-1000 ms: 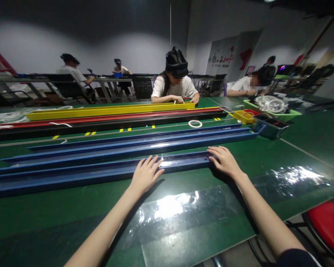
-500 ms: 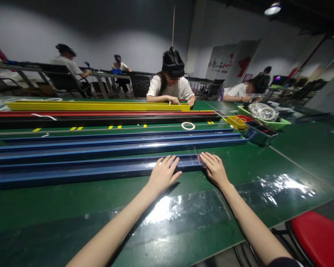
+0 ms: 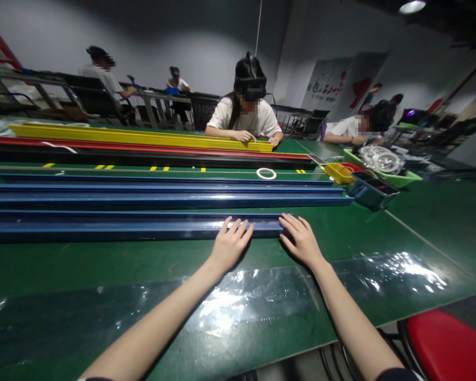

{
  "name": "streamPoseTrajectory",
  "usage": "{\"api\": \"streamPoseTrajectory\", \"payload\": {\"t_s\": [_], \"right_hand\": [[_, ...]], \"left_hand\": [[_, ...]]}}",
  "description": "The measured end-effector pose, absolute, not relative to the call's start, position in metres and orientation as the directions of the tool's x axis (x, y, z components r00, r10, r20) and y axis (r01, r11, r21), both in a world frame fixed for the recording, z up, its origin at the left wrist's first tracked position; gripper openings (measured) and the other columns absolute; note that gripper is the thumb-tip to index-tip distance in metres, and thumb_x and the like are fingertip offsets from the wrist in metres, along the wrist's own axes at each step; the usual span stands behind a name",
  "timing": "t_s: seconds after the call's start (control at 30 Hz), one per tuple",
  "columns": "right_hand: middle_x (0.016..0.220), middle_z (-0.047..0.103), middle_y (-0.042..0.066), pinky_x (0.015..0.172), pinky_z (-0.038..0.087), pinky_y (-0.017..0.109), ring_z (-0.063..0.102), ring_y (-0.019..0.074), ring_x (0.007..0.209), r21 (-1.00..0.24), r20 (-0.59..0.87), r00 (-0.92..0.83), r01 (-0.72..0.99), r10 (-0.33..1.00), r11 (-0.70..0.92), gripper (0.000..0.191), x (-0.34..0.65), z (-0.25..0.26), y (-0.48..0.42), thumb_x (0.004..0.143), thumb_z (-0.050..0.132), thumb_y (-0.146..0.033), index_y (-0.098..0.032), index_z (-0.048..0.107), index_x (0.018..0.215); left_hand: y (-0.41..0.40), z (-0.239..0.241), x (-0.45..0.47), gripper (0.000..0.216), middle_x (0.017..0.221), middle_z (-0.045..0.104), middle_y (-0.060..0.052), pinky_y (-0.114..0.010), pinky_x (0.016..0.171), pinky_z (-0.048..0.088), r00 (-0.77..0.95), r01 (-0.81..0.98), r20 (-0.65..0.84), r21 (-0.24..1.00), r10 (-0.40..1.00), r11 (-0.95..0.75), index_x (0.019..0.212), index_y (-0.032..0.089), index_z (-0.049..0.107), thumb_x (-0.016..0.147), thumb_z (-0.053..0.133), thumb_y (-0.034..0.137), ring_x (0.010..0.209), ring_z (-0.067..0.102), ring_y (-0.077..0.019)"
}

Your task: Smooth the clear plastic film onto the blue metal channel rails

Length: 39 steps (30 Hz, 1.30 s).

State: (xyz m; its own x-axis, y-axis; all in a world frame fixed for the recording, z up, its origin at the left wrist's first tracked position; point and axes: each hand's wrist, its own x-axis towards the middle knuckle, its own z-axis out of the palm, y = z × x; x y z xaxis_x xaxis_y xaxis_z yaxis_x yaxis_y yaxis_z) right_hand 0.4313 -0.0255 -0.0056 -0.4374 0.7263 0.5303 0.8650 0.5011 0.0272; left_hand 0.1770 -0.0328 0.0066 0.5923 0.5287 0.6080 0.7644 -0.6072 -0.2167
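Observation:
The nearest blue channel profile [image 3: 122,225] lies lengthwise across the table, its right end under my fingers. My left hand [image 3: 230,244] rests on it with fingers spread, palm down. At the profile's right end, my right hand [image 3: 301,239] lies over the tip with its fingers apart, and the very end is partly hidden beneath it. Neither hand is wrapped around anything. Below my forearms, a long strip of clear plastic film [image 3: 254,296] is spread over the green table [image 3: 83,259]. Two more blue profiles [image 3: 174,202] lie parallel just beyond.
Farther back are a yellow profile [image 3: 143,138], red and black profiles [image 3: 182,156] and a white tape ring [image 3: 266,173]. Bins [image 3: 375,191] stand at the right. A co-worker [image 3: 246,116] sits opposite, hands at the yellow profile. A red stool [image 3: 448,338] is at lower right.
My right fingers have shifted slightly left over the profile's end, and the clear film seen there earlier no longer shows. My left hand stays on the profile. The camera view has shifted a little.

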Motion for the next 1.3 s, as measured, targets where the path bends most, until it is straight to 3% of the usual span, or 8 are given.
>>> {"api": "streamPoseTrajectory", "payload": {"t_s": [0.23, 0.33, 0.6, 0.93, 1.3], "right_hand": [[0.121, 0.058, 0.009, 0.098, 0.033, 0.043, 0.051, 0.0209, 0.114, -0.086, 0.641, -0.260, 0.911, 0.723, 0.404, 0.035, 0.437, -0.009, -0.028, 0.085, 0.044, -0.029, -0.020, 0.055, 0.116], [0.119, 0.060, 0.008, 0.096, 0.035, 0.045, 0.052, 0.0216, 0.112, -0.118, 0.631, -0.262, 0.898, 0.730, 0.424, 0.032, 0.434, -0.009, -0.029, 0.085, 0.043, -0.026, -0.021, 0.058, 0.112], [0.124, 0.056, 0.008, 0.097, 0.037, 0.043, 0.048, 0.0214, 0.117, -0.140, 0.538, -0.443, 0.792, 0.718, 0.594, 0.043, 0.418, -0.001, -0.036, 0.084, 0.046, -0.026, -0.021, 0.047, 0.127], [0.111, 0.063, 0.006, 0.091, 0.043, 0.045, 0.052, 0.0235, 0.111, -0.189, 0.562, -0.314, 0.852, 0.765, 0.489, 0.030, 0.445, 0.001, -0.030, 0.083, 0.050, -0.031, -0.022, 0.059, 0.110], [0.113, 0.062, 0.007, 0.097, 0.043, 0.042, 0.054, 0.0199, 0.111, -0.421, 0.538, -0.245, 0.751, 0.806, 0.509, 0.025, 0.444, -0.003, -0.026, 0.086, 0.044, -0.027, -0.022, 0.062, 0.103]], "left_hand": [[-0.029, 0.014, 0.158, 0.030, 0.109, 0.065, -0.010, -0.045, 0.095, 0.036, 0.392, 0.886, 0.621, -0.057, 0.679, -0.460, 0.098, 0.015, 0.065, 0.077, 0.045, 0.008, 0.102, 0.058, -0.0239], [-0.031, 0.015, 0.160, 0.033, 0.115, 0.062, -0.010, -0.045, 0.096, 0.035, 0.377, 0.886, 0.610, -0.018, 0.697, -0.463, 0.102, 0.015, 0.064, 0.076, 0.044, 0.009, 0.105, 0.057, -0.0237], [-0.036, 0.002, 0.173, 0.043, 0.132, 0.049, -0.009, -0.044, 0.101, 0.029, 0.580, 0.762, 0.538, -0.093, 0.612, -0.641, 0.127, 0.018, 0.048, 0.086, 0.039, 0.026, 0.122, 0.043, -0.0251], [-0.032, 0.003, 0.173, 0.030, 0.108, 0.065, -0.009, -0.043, 0.099, 0.031, 0.397, 0.858, 0.628, 0.005, 0.669, -0.513, 0.106, 0.016, 0.061, 0.087, 0.040, 0.026, 0.107, 0.055, -0.0225], [-0.028, 0.006, 0.169, 0.030, 0.112, 0.062, -0.011, -0.038, 0.085, 0.042, 0.445, 0.850, 0.572, -0.027, 0.689, -0.526, 0.108, 0.017, 0.060, 0.088, 0.039, 0.022, 0.109, 0.053, -0.0238]]}}
